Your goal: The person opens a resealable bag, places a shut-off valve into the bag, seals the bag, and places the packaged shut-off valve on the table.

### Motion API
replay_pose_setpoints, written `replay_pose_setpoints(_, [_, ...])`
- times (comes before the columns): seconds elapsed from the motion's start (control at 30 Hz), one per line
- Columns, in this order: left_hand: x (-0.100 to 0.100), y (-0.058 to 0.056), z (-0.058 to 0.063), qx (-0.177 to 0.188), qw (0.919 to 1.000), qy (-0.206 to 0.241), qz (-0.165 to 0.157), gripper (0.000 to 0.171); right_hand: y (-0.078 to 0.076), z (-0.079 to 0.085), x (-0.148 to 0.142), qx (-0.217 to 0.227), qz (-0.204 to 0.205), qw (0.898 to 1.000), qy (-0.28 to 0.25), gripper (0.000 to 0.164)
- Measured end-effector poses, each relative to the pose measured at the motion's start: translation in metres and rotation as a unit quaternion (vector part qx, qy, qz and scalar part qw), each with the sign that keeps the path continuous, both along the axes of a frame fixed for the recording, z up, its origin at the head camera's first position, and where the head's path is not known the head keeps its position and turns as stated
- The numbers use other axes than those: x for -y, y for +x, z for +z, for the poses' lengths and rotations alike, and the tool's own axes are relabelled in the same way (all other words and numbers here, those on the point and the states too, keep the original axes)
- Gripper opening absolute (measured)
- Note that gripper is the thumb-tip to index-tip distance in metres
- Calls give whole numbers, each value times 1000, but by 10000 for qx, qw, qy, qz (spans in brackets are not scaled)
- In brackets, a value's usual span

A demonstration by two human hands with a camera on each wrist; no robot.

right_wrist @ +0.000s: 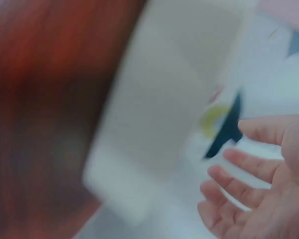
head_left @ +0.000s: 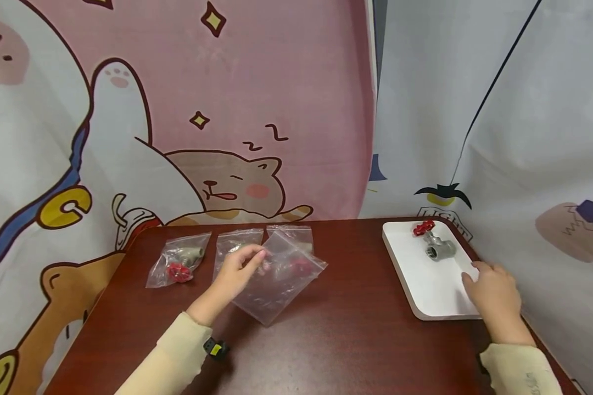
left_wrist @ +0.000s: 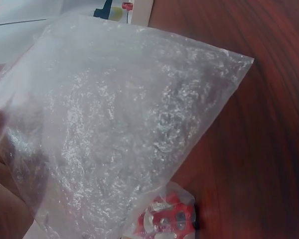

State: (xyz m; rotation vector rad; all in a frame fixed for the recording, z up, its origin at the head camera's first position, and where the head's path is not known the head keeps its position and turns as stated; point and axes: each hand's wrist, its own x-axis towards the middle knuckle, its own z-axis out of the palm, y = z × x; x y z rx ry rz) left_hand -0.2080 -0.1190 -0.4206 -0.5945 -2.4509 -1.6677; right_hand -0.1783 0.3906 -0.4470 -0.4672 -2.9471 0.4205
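My left hand [head_left: 239,269] pinches a clear plastic bag [head_left: 272,296] by its edge, above the table's middle left. The bag hangs flat and tilted and looks empty; it fills most of the left wrist view. My right hand [head_left: 496,296] is at the right side of a white tray [head_left: 440,296], with fingers spread and relaxed in the right wrist view. Whether it touches the rim I cannot tell. Inside the tray, toward the back, lies a metal valve [head_left: 441,250] with a red handwheel [head_left: 423,227].
Bagged valves lie at the back left of the brown table [head_left: 346,329]: one bag [head_left: 183,258] with a red handwheel, and two bags [head_left: 239,237] [head_left: 291,235] partly hidden behind the held bag. A printed cloth [head_left: 286,71] hangs behind the table and along its right side.
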Motion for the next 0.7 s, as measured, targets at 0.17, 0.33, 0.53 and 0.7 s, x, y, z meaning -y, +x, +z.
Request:
replay_pose_setpoints(0.17, [1,14,21,-46,10000,-57,-7,18,-6,14,58,-1211,1279,9841,-216,33])
replay_pose_setpoints(0.33, [2,18,26,-158,9997,-156,-39,17,-7,21,119,-1919,2407,9483,-773,19])
replay_pose_setpoints(0.53, [2,21,28,-276,9991,-241,-223,17,-10,23,177,-2118,3360,9056,-1485,17])
replay_pose_setpoints(0.7, [1,27,31,-330,9972,-614,-287,18,-13,24,208,-1948,3927,8773,-1954,19])
